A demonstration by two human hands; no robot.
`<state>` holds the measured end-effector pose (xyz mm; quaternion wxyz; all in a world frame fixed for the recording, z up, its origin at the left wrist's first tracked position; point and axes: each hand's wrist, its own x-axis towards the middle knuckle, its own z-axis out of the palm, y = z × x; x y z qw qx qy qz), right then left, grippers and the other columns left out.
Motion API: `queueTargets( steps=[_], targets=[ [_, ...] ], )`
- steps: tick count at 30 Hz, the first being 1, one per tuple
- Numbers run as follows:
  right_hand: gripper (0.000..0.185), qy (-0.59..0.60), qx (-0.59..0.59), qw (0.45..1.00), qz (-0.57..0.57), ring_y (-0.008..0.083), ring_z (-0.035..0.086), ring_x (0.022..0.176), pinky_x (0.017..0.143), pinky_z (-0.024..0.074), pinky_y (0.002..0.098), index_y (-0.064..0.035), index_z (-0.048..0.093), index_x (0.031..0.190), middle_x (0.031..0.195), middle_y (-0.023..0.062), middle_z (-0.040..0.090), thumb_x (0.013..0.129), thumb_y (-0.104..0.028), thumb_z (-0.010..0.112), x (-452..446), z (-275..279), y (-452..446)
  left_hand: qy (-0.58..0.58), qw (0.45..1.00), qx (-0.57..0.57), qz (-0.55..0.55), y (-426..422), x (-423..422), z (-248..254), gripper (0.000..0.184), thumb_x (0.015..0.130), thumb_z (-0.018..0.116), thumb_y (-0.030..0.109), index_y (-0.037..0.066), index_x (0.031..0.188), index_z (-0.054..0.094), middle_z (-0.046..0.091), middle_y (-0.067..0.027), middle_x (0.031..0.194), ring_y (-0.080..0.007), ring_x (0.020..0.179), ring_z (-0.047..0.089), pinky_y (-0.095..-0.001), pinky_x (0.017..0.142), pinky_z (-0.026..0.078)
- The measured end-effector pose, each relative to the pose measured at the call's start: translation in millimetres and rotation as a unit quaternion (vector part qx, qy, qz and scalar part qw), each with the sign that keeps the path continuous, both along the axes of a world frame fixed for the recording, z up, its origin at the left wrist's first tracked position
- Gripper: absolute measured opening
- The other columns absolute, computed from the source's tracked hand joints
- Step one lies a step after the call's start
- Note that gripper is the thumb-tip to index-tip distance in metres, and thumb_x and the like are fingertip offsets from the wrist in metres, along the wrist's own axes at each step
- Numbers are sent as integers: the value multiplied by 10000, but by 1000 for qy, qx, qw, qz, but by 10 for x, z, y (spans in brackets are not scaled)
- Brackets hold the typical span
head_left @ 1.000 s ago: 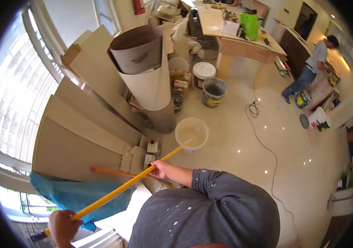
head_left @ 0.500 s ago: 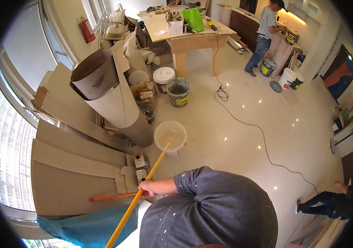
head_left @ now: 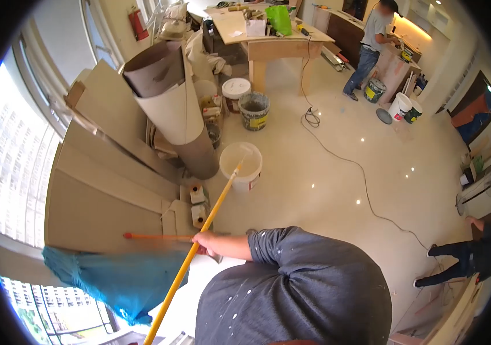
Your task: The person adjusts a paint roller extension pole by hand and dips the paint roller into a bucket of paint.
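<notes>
My right hand (head_left: 206,244) is closed around the middle of a long yellow pole (head_left: 183,269). The pole slants from the bottom edge up to a round white bucket (head_left: 257,181) on the floor, and its far tip is inside the bucket's opening. What is on the tip is too small to tell. My left hand is out of view. Left of my right hand lies a thin orange-red bar (head_left: 156,236), above a blue cloth (head_left: 119,282).
Large boards (head_left: 107,192) and a rolled sheet (head_left: 167,112) stand at left. Containers (head_left: 198,215) sit near the bucket. A dark bucket (head_left: 254,110), cable (head_left: 365,172) and worktable (head_left: 280,49) are beyond. One person (head_left: 366,54) stands back right, another (head_left: 475,253) lower right.
The view has swung right, bringing a person at lower right into sight. My left hand, on the pole's near end a second ago, has left the view. The pole looks steeper.
</notes>
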<state>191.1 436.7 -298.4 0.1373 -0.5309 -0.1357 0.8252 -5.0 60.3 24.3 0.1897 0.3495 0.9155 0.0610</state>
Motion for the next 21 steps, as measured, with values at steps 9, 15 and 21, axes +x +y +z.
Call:
queueTargets(
  steps=[9,15,21],
  targets=[
    [298,-88,-15,995,-53,252,605,958,785,557,424,-100,532,1135,1071,95,570,858,-124,639,23,-72,-788,106,992,65,-7,-735,200,-705,446,551,920,246,74,912,722,663,-106,700,-288,635,640,-402,606,508],
    [233,-119,-19,993,-15,255,618,931,772,570,430,-99,550,1083,1054,92,570,859,-105,614,265,-250,-1105,113,993,41,-2,-1096,616,-888,384,560,908,239,72,842,707,661,-100,703,-309,701,643,-418,661,505],
    [191,-98,-26,995,22,242,646,850,747,591,432,-95,544,1073,974,97,595,888,-107,590,609,-696,-1358,84,995,48,6,-1278,1257,-925,306,615,871,262,96,790,683,664,-89,777,-319,767,642,-434,700,499]
  ],
)
